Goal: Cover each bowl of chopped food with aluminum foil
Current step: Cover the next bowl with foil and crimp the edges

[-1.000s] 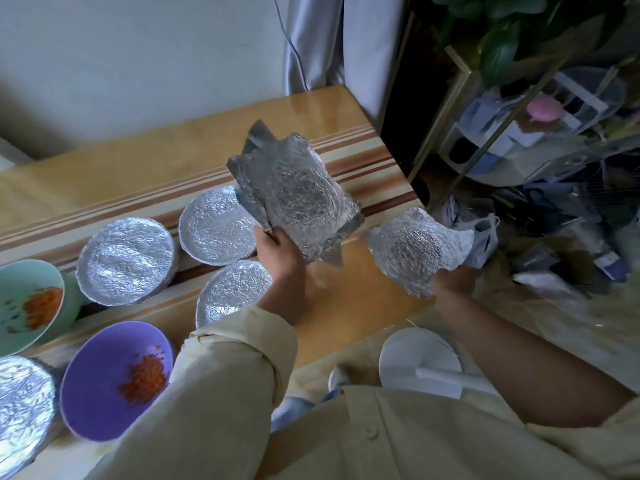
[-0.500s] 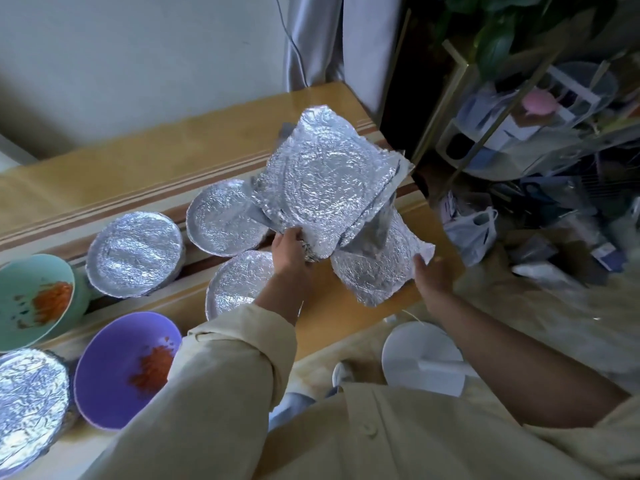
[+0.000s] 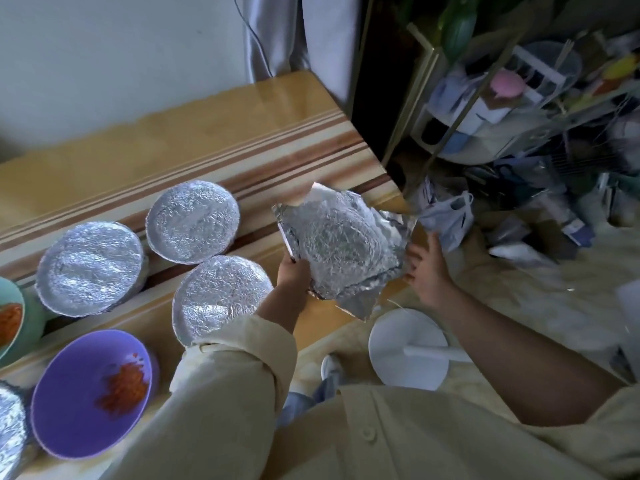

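Observation:
A crumpled stack of foil sheets hangs over the table's right end. My left hand grips its left edge. My right hand is at its right edge with fingers spread, touching the foil. Three foil-covered bowls stand on the table: one at the back, one to the left, one nearest my left arm. A purple bowl with chopped orange-red food is uncovered at the front left. A teal bowl with similar food is cut off at the left edge. Another foil-covered bowl shows at the bottom left.
The striped wooden table ends just right of the foil. Beyond it on the floor are a white round stand base, a plastic bag and a cluttered metal rack. A wall and curtain stand behind.
The two foil pieces held apart a second ago are now together in one stack, lowered toward the table's right end. My right hand let go of its piece and now lies open against the stack.

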A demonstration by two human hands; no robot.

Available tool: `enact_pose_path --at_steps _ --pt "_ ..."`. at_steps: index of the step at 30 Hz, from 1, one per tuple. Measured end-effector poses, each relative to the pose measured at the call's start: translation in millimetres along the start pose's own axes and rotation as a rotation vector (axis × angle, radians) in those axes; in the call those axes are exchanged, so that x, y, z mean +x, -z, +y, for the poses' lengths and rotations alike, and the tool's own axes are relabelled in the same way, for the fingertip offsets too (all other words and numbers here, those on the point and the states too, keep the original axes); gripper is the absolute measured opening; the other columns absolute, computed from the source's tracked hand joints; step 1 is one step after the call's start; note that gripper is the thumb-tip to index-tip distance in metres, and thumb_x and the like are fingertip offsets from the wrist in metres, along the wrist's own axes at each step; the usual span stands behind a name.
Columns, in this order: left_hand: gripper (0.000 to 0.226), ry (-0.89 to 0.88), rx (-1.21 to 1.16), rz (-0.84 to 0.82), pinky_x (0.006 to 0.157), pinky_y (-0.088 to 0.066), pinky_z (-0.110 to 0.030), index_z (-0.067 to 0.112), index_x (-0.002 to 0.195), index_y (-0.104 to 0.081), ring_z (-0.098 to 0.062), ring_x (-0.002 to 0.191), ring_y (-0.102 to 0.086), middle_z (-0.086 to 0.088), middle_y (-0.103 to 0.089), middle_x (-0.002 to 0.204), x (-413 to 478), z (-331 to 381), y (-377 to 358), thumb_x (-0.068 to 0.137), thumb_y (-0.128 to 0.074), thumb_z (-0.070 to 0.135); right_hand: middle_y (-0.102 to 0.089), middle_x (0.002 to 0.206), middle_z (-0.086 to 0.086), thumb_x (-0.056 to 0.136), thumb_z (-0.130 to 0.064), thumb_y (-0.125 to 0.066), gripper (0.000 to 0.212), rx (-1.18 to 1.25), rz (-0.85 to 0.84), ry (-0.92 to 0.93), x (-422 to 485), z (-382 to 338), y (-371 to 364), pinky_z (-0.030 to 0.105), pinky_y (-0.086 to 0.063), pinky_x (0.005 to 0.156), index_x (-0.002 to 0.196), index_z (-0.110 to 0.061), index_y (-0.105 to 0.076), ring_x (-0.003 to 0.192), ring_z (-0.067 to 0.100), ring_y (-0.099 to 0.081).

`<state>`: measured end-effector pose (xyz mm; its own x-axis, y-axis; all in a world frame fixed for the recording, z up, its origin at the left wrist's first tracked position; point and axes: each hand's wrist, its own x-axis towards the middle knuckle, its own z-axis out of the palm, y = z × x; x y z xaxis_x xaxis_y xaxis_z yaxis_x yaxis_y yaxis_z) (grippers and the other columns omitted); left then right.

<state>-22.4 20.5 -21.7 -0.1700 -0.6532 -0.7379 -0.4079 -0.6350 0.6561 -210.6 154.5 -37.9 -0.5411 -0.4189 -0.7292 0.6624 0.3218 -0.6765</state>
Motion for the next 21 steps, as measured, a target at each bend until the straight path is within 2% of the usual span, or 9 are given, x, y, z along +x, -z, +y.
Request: enact_pose_path --at_steps 2,4,6,8,10,12,15,19,21 --pt "0.031 0.002 0.045 0.053 0.040 -0.036 -0.021 -0.008 0.121 -0.055 -0.017 0.056 -0.044 -0.007 -0.049 0.068 3 -8 2 0.093 -0.042 -0.002 -0.060 0.093 0.007 0.094 -0.050 -0.051 0.037 -0.237 0.110 0.052 9 9 1 0.031 -0.046 0.065 0.107 -0.015 -0.055 0.077 0.017 -0.057" --pt "0.026 0.004 0.061 0.081 0.050 -0.038 -0.024 -0.001 0.115 -0.058 -0.018 0.061 -0.047 -0.006 -0.052 0.074 5 -14 4 0.093 -0.044 0.000 -0.063 0.098 0.007 0.081 -0.043 -0.071 0.039 -0.516 0.246 0.165 18 18 4 0.037 -0.053 0.071 0.103 -0.015 -0.057 0.082 0.022 -0.062" --pt "0.023 0.001 0.075 0.074 0.056 -0.041 -0.026 0.000 0.110 -0.058 -0.020 0.065 -0.050 -0.010 -0.056 0.080 8 -19 6 0.091 -0.046 -0.001 -0.065 0.100 0.008 0.075 -0.036 -0.077 0.042 -0.736 0.367 0.380 18 20 3 0.039 -0.053 0.078 0.106 -0.012 -0.062 0.090 0.025 -0.063" --pt "0.017 -0.012 0.091 0.081 0.053 -0.038 -0.025 0.003 0.104 -0.057 -0.017 0.062 -0.047 -0.007 -0.053 0.075 8 -20 4 0.091 -0.046 -0.002 -0.064 0.090 0.006 0.079 -0.027 -0.076 0.028 -0.828 0.325 0.536 14 19 -2 0.031 -0.049 0.072 0.099 -0.010 -0.063 0.084 0.024 -0.062" --pt "0.016 -0.017 0.069 0.092 0.051 -0.037 -0.023 0.006 0.101 -0.055 -0.014 0.061 -0.047 -0.003 -0.051 0.074 9 -21 1 0.091 -0.046 -0.002 -0.064 0.088 0.004 0.081 -0.028 -0.075 0.028 -0.871 0.179 0.502 11 20 -9 0.033 -0.051 0.074 0.100 -0.010 -0.062 0.082 0.023 -0.062" --pt "0.019 -0.013 0.033 0.061 0.051 -0.039 -0.023 0.008 0.103 -0.056 -0.014 0.062 -0.048 -0.002 -0.053 0.074 8 -22 -3 0.091 -0.047 -0.003 -0.065 0.096 0.006 0.080 -0.032 -0.076 0.042 -0.907 0.133 0.403 12 23 -12 0.037 -0.050 0.082 0.112 -0.008 -0.061 0.090 0.024 -0.062" --pt "0.026 0.008 0.007 0.037 0.053 -0.041 -0.023 0.001 0.113 -0.059 -0.016 0.064 -0.051 -0.003 -0.056 0.076 7 -25 -7 0.090 -0.048 -0.004 -0.064 0.100 0.009 0.079 -0.031 -0.078 0.049 -0.947 0.158 0.362 15 25 -15 0.034 -0.047 0.084 0.116 -0.004 -0.061 0.095 0.025 -0.061" --pt "0.028 0.015 0.007 0.044 0.049 -0.038 -0.023 0.000 0.117 -0.058 -0.014 0.062 -0.049 -0.002 -0.056 0.076 7 -26 -7 0.090 -0.049 -0.004 -0.065 0.107 0.012 0.075 -0.031 -0.081 0.049 -0.930 0.208 0.293 17 24 -19 0.033 -0.046 0.083 0.110 -0.003 -0.062 0.103 0.029 -0.061" --pt "0.029 0.022 0.002 0.044 0.049 -0.039 -0.023 0.001 0.118 -0.058 -0.014 0.062 -0.050 -0.003 -0.057 0.078 7 -25 -5 0.090 -0.050 -0.004 -0.063 0.114 0.013 0.075 -0.034 -0.081 0.055 -0.941 0.224 0.290 18 23 -21 0.034 -0.046 0.084 0.115 -0.003 -0.059 0.105 0.030 -0.060"
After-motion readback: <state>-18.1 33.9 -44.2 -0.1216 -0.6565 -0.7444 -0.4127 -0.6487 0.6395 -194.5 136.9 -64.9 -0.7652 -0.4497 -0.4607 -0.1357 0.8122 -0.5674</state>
